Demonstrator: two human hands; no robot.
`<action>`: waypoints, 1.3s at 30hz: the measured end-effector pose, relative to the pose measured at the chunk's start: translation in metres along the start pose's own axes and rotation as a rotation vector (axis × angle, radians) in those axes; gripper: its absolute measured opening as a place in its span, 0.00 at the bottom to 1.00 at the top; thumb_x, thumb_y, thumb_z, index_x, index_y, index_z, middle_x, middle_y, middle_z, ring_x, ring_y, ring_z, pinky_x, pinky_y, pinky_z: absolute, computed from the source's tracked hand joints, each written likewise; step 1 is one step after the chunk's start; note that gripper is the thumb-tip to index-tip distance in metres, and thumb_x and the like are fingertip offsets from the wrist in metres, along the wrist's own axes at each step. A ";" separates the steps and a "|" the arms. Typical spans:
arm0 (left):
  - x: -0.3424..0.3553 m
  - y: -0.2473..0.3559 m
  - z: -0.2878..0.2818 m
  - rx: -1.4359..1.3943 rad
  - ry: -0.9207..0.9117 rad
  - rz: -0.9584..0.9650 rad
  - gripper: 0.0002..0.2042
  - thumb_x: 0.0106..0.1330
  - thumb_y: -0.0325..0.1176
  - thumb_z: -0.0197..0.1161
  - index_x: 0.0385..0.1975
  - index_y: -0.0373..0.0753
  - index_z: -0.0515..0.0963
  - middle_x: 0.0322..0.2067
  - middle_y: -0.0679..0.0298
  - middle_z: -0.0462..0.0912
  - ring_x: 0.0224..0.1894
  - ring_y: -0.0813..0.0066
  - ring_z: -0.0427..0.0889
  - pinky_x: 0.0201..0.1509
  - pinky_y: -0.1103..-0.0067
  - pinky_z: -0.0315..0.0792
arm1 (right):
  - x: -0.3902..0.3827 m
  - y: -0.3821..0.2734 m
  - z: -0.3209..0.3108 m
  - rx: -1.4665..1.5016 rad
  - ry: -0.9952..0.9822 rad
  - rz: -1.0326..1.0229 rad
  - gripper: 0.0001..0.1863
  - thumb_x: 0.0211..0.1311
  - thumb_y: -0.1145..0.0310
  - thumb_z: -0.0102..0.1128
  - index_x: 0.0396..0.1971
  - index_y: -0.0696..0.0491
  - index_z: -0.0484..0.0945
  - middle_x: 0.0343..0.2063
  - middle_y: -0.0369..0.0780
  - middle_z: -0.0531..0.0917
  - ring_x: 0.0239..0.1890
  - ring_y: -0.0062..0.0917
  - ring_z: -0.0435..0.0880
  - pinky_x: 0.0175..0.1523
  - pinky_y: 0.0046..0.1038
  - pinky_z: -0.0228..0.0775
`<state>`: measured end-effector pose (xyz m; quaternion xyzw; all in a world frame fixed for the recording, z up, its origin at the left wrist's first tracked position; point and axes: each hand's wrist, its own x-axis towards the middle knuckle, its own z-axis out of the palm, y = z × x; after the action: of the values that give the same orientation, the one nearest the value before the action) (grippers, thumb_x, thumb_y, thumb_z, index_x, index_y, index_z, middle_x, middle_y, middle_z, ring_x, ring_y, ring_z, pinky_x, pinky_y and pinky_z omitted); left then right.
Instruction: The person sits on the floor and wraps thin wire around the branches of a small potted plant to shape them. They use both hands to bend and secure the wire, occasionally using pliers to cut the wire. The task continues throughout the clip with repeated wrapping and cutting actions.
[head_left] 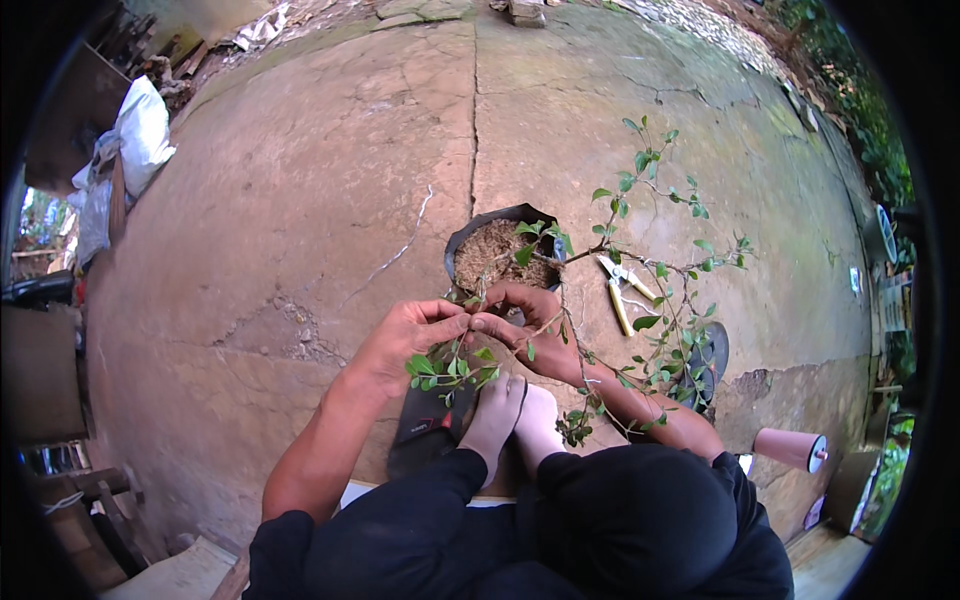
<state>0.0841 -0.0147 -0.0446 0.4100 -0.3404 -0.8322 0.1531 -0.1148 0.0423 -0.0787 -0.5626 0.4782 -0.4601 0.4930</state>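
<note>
In front of my feet, a leafy potted plant (650, 180) grows from a black grow bag (455, 243) filled with brown, crumbly soil. Its thin branches spread mostly to the right, and some hang over my right forearm. My left hand (425, 335) and my right hand (530, 322) meet at the near edge of the bag. Both pinch a thin branch with thumb and fingers, and its leafy end (450, 370) droops below them. Anything finer between the fingertips is hidden. A pair of pruning shears (622, 292) with cream handles lies right of the bag.
A pale, wire-like strand (408, 240) lies on the cracked concrete floor (300, 190). One dark sandal (425, 440) is beside my feet, another (710, 365) to the right beneath the branches. A pink tumbler (785, 447) lies at the lower right; white sacks (143, 130) stand far left.
</note>
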 end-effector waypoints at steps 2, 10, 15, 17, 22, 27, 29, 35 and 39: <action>0.002 -0.001 0.000 0.001 0.007 0.032 0.08 0.66 0.29 0.62 0.40 0.32 0.79 0.32 0.64 0.83 0.32 0.82 0.81 0.36 0.85 0.76 | 0.001 -0.001 -0.001 0.059 -0.005 0.060 0.12 0.61 0.64 0.65 0.34 0.59 0.81 0.32 0.39 0.83 0.36 0.20 0.80 0.42 0.26 0.72; 0.005 -0.004 0.011 0.188 0.070 0.313 0.07 0.65 0.25 0.63 0.41 0.31 0.78 0.32 0.66 0.82 0.35 0.84 0.80 0.41 0.86 0.75 | 0.001 0.005 -0.006 0.001 0.024 -0.017 0.13 0.61 0.63 0.66 0.34 0.58 0.80 0.30 0.40 0.82 0.35 0.20 0.81 0.41 0.25 0.73; 0.003 0.005 0.019 0.250 0.135 0.261 0.07 0.65 0.25 0.63 0.40 0.30 0.80 0.34 0.67 0.83 0.36 0.85 0.79 0.43 0.86 0.74 | -0.003 0.001 -0.007 0.135 0.059 0.049 0.13 0.60 0.65 0.67 0.36 0.58 0.77 0.31 0.38 0.82 0.36 0.18 0.81 0.41 0.23 0.73; 0.003 0.009 0.021 0.236 0.098 0.230 0.07 0.65 0.26 0.63 0.40 0.30 0.80 0.34 0.67 0.83 0.36 0.85 0.79 0.41 0.86 0.74 | -0.004 -0.001 -0.007 0.211 0.063 0.046 0.13 0.61 0.65 0.67 0.36 0.58 0.76 0.31 0.37 0.82 0.36 0.18 0.81 0.41 0.22 0.73; 0.006 0.020 0.020 0.210 -0.007 0.164 0.08 0.65 0.30 0.65 0.39 0.31 0.80 0.33 0.67 0.82 0.34 0.86 0.79 0.36 0.86 0.74 | -0.002 -0.002 -0.007 0.237 0.055 0.018 0.13 0.60 0.66 0.67 0.36 0.58 0.76 0.32 0.36 0.82 0.36 0.18 0.81 0.41 0.23 0.74; 0.009 0.025 0.019 0.115 -0.096 0.131 0.07 0.65 0.29 0.64 0.38 0.32 0.79 0.33 0.69 0.81 0.34 0.87 0.78 0.38 0.87 0.73 | -0.004 -0.003 -0.007 0.194 0.009 0.072 0.14 0.59 0.66 0.68 0.38 0.58 0.77 0.32 0.36 0.82 0.36 0.17 0.79 0.41 0.23 0.73; 0.010 0.024 0.020 0.198 -0.065 0.153 0.07 0.65 0.29 0.64 0.38 0.32 0.79 0.33 0.68 0.81 0.36 0.86 0.77 0.40 0.87 0.72 | -0.003 -0.002 -0.006 0.189 0.032 0.110 0.13 0.60 0.66 0.68 0.38 0.59 0.77 0.31 0.36 0.82 0.35 0.16 0.79 0.41 0.22 0.72; 0.014 0.025 0.024 0.246 -0.051 0.191 0.09 0.64 0.30 0.65 0.41 0.33 0.79 0.35 0.69 0.80 0.38 0.85 0.77 0.43 0.85 0.72 | -0.002 0.004 -0.003 0.314 0.012 0.119 0.11 0.62 0.66 0.65 0.37 0.58 0.76 0.30 0.34 0.80 0.34 0.14 0.77 0.40 0.21 0.71; 0.019 0.028 0.023 0.335 -0.134 0.180 0.11 0.64 0.31 0.66 0.42 0.34 0.78 0.36 0.69 0.80 0.38 0.85 0.77 0.44 0.84 0.72 | -0.007 0.006 -0.006 0.320 -0.001 0.119 0.11 0.63 0.65 0.65 0.36 0.56 0.76 0.29 0.33 0.80 0.33 0.14 0.76 0.39 0.20 0.69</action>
<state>0.0542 -0.0351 -0.0262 0.3413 -0.5187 -0.7723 0.1339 -0.1216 0.0483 -0.0843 -0.4478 0.4310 -0.5002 0.6030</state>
